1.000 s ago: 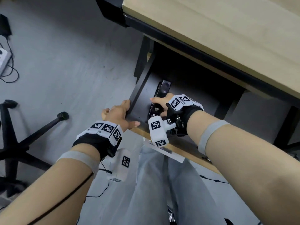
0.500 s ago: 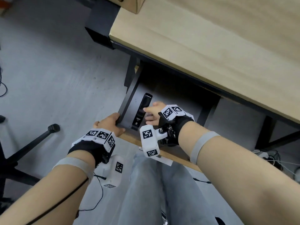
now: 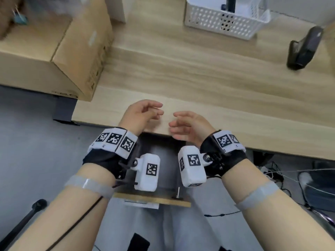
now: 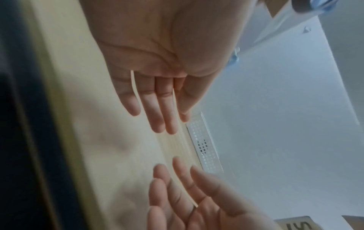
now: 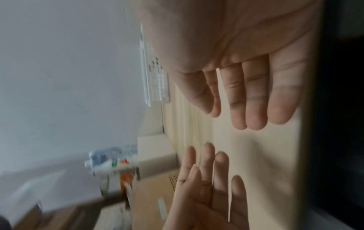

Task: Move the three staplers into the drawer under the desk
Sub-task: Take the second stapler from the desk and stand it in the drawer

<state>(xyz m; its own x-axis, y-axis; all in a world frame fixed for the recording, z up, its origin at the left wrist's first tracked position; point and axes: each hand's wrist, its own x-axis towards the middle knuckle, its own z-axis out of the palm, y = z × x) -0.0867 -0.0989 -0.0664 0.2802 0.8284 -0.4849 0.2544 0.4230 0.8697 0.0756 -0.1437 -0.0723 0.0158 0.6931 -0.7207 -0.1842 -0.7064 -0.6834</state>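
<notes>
Nearest the camera, the drawer is seen pulled out under the desk, its wooden front edge showing between the wrists; what lies inside is hidden by the wrist cameras, so no stapler can be confirmed there. Just above it, over the desk's front edge, the left hand and the right hand are held palms facing each other, fingers relaxed and slightly bent, nothing gripped in either. The same is shown by both wrist views: loose fingers above bare wood. Further back on the right, well apart from the hands, one black stapler is seen standing on the desktop. At the far edge a white perforated basket is set, and a cardboard box lies to the left. The stapler is judged to be rigid, fairly heavy for its bulk and smooth-skinned, with a hinged top arm; it is best taken across the middle of the body, thumb on one side and fingers on the other, so the arm is kept closed and nothing swings
</notes>
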